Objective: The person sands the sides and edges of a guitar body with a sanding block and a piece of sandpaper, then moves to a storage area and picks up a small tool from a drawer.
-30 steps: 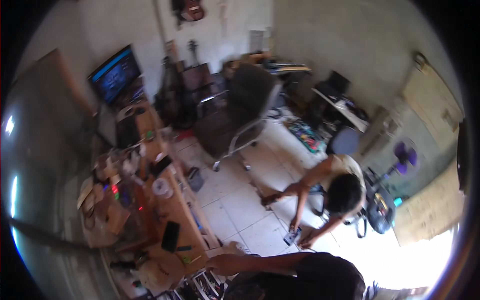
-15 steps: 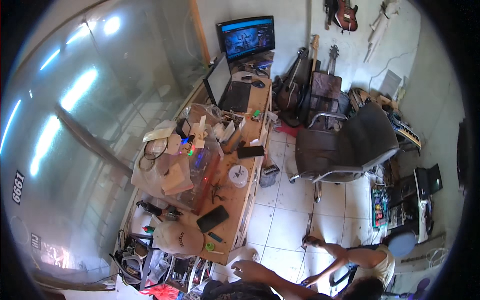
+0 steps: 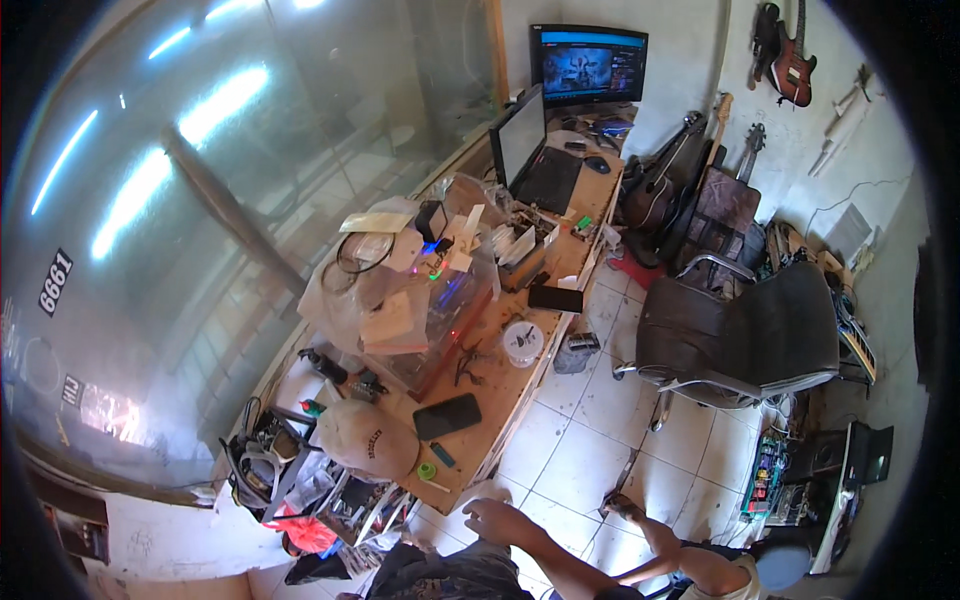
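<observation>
My right hand [image 3: 493,521] reaches in from the lower edge, its forearm crossing from the lower right. The hand hangs in the air just off the near corner of the wooden desk [image 3: 452,490]. Its fingers are loosely apart and I see nothing in them. My left hand is out of view. Close to the hand, on the desk, lie a black smartphone [image 3: 447,416], a small green-topped object [image 3: 427,470], a small teal stick [image 3: 442,454] and a pale cap [image 3: 367,439].
A bag-covered clear case with lit lights [image 3: 440,330], a round white tub [image 3: 523,343], a second phone [image 3: 555,298] and a laptop [image 3: 522,135] occupy the desk. An office chair [image 3: 740,335] stands right. Another person [image 3: 715,572] is low at right. Glass [image 3: 230,120] borders the left.
The view has swung left, so the desk and chair sit farther right in the picture and more shows at lower left. My right hand stays beside the desk corner.
</observation>
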The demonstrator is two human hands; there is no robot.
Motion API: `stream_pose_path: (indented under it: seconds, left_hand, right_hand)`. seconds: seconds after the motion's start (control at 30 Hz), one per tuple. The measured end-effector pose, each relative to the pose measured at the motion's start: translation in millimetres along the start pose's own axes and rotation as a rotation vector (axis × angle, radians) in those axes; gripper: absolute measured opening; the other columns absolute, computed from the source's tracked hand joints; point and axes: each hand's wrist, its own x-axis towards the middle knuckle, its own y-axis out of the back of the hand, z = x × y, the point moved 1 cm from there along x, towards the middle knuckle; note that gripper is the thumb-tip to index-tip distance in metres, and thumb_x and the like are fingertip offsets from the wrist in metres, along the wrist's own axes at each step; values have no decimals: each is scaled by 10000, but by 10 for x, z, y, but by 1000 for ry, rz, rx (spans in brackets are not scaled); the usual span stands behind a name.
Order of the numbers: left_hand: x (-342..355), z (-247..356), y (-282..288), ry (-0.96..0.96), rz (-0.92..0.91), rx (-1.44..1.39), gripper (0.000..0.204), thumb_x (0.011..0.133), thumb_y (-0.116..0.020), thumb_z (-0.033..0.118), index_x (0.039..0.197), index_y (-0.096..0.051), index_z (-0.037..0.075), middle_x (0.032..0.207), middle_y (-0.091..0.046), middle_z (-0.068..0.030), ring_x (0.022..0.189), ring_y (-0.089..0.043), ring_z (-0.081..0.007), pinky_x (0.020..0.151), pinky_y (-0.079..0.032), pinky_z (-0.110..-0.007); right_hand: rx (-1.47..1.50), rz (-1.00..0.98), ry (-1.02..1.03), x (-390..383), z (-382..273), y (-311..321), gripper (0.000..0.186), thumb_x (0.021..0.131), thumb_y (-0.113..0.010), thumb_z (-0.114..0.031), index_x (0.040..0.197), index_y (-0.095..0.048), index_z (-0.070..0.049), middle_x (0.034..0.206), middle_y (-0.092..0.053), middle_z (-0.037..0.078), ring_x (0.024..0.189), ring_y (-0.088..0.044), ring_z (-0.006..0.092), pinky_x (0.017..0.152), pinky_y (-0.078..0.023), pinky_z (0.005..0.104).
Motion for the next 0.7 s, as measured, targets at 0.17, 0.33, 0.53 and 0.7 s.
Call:
stream_pose_path:
  seconds: [0.17, 0.33, 0.53, 0.7]
  left_hand:
    - [-176, -706, 377, 172, 107, -11, 176, 833, -611, 212, 832, -583, 39, 600, -546, -92, 479, -549, -236, 421, -433, -410]
    - [-444, -1295, 505, 275, 142, -28, 164, 834, -597, 203, 839, -582, 41, 602, -548, -95, 482, -554, -242, 428, -441, -416]
    - [-646, -2152, 642, 254, 184, -141, 150, 836, -579, 193, 848, -581, 43, 606, -552, -98, 487, -560, -248, 436, -450, -422]
    - [-768, -2127, 544, 147, 205, -245, 167, 826, -573, 178, 803, -526, 20, 568, -492, -87, 430, -503, -199, 380, -413, -380]
  right_hand:
    - [-27, -30, -8, 68, -41, -25, 405, 923, -576, -332, 1202, -602, -39, 1132, -631, 179, 1046, -610, 323, 904, -479, 410]
    - [-32, -95, -55, 66, -179, -156, 417, 929, -567, -328, 1215, -599, -26, 1211, -612, 193, 1115, -587, 344, 961, -457, 420]
    - [-80, -45, 63, 70, -173, -528, 381, 890, -574, -284, 1148, -615, -7, 1042, -651, 207, 967, -627, 363, 862, -494, 455]
    - [-159, -98, 16, -122, -550, -685, 350, 901, -600, -262, 1155, -602, -21, 1035, -634, 191, 954, -629, 350, 858, -493, 437]
